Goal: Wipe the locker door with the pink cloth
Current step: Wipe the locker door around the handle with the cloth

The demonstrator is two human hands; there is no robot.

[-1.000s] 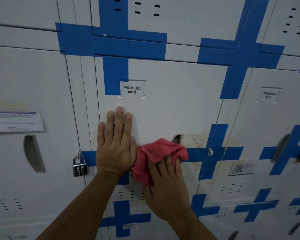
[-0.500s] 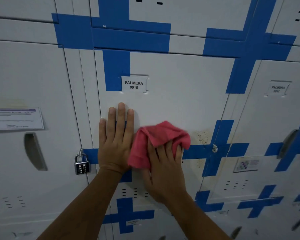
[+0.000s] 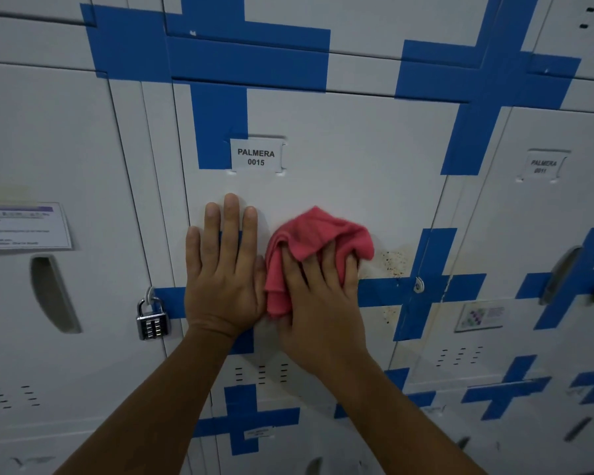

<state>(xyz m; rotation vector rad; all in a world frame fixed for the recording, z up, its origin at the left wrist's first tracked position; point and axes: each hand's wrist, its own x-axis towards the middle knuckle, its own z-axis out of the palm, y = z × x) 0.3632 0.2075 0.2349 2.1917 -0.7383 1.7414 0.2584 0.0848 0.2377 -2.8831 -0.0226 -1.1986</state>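
Item: silver combination padlock (image 3: 151,318), hanging just left of my left grip; not my concern.

Item: my left hand (image 3: 224,269), fingers straight and together, palm flat on the white steel locker door with blue tape crosses (image 3: 340,166). It holds nothing; it braces.

Item: crumpled pink cloth (image 3: 309,241), touching the right edge of my left grip. My right hand (image 3: 318,296) presses it against the door, fingers curled into its folds. I judge it light, soft and limp, likely to bunch or slip from under the palm; best held by a gathered wad with the fingers spread over it.

Item: brown speckled stain (image 3: 393,260), just right of my right grip, not yet covered.

Obscured: the door surface beneath both hands and the cloth; the cloth's lower part under my palm; my right thumb. The small label low on the door is unreadable.
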